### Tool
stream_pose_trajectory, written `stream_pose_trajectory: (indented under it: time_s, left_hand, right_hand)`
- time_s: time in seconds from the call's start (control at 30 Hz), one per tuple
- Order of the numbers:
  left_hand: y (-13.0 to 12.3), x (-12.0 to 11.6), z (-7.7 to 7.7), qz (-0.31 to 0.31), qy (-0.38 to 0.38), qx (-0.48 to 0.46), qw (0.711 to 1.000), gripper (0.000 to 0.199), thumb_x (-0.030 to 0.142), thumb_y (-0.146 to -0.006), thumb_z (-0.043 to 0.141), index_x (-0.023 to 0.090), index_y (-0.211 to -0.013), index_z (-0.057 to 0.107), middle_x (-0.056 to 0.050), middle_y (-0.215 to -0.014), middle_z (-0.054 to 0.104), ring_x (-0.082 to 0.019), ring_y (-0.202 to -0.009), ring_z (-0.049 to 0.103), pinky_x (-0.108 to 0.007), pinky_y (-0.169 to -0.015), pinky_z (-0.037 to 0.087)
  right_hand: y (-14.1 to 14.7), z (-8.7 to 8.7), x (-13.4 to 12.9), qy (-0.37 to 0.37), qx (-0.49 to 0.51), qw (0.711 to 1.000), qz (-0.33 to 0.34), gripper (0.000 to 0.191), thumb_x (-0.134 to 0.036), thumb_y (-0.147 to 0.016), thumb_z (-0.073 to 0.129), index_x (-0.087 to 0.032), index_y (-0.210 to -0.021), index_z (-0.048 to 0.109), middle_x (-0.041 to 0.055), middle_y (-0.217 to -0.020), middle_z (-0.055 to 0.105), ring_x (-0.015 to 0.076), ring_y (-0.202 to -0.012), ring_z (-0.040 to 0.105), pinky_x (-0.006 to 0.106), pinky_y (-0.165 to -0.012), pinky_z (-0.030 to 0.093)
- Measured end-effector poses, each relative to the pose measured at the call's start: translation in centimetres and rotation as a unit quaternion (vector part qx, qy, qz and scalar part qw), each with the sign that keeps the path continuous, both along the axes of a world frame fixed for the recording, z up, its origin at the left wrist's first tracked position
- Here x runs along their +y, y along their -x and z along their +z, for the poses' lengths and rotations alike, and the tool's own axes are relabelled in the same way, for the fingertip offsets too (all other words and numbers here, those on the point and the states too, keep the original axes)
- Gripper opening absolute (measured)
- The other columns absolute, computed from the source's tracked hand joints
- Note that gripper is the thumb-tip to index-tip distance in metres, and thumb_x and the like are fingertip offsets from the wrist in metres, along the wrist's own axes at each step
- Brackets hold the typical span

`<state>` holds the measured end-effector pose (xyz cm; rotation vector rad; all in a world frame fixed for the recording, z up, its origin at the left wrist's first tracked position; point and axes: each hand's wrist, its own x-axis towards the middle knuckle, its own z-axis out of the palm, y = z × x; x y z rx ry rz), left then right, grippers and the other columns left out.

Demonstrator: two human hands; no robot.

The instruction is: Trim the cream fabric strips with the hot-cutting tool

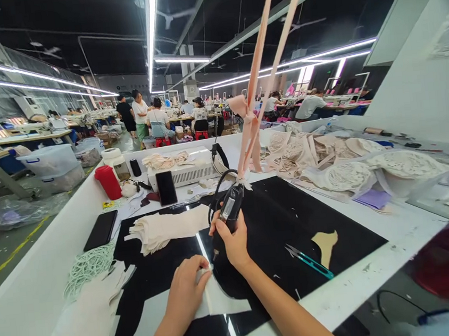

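My right hand (235, 240) is wrapped round a black corded handheld power tool (232, 203), its narrow tip pointing down close to my left fingertips. Pale pink straps (249, 125) knotted above hold the tool from overhead. With thumb and fingers pinched, my left hand (186, 288) holds the edge of a white fabric piece (226, 302) that lies on the black glossy board (270, 222). Whether the tip touches the fabric I cannot tell. Behind my hands lies a stack of cream fabric pieces (174, 228). Teal-handled thread snips (313, 264) rest to the right, beside a beige cutout (327, 245).
Another fabric stack (86, 324) and a mint cord bundle (88, 269) lie at left. Two phones (100, 230), a red cup (108, 182) and a white vented machine (188, 169) stand beyond. Lacy bra pieces (341, 174) are heaped at right. People sit at distant benches.
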<state>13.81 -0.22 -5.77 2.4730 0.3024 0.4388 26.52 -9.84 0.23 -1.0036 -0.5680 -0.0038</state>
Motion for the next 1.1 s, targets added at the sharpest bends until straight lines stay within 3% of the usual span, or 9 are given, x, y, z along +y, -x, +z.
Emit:
stream_pose_trajectory:
  time_s: [0.3,0.87,1.1]
  left_hand:
    - [0.04,0.39,0.42,0.0,0.042,0.014,0.999,0.025,0.029,-0.091,0.056,0.027,-0.113,0.068,-0.002,-0.102,0.073,-0.024,-0.097,0.067,-0.039,-0.089,0.052]
    - [-0.07,0.31,0.28,-0.006,0.05,0.0,0.999,0.028,0.027,-0.089,0.057,0.025,-0.116,0.067,-0.004,-0.108,0.072,-0.024,-0.1,0.066,-0.042,-0.093,0.052]
    - [-0.03,-0.03,0.16,0.0,0.023,-0.012,1.0,0.029,0.016,-0.087,0.062,0.024,-0.114,0.067,-0.003,-0.106,0.072,-0.023,-0.098,0.068,-0.039,-0.091,0.054]
  right_hand:
    - [-0.3,-0.14,0.39,-0.006,0.01,1.0,0.021,0.03,-0.041,-0.083,0.075,-0.027,-0.094,0.051,-0.004,-0.081,0.063,0.0122,-0.057,0.059,0.029,-0.057,0.056]
    - [0.42,0.04,0.35,-0.032,0.012,0.998,0.054,0.03,-0.041,-0.085,0.076,-0.026,-0.099,0.053,-0.0055,-0.081,0.063,0.0103,-0.057,0.059,0.027,-0.058,0.055]
    - [0.53,-0.55,0.56,-0.035,0.014,0.998,0.053,0.025,-0.033,-0.087,0.075,-0.024,-0.1,0.056,-0.005,-0.08,0.065,0.0097,-0.056,0.059,0.025,-0.057,0.055]
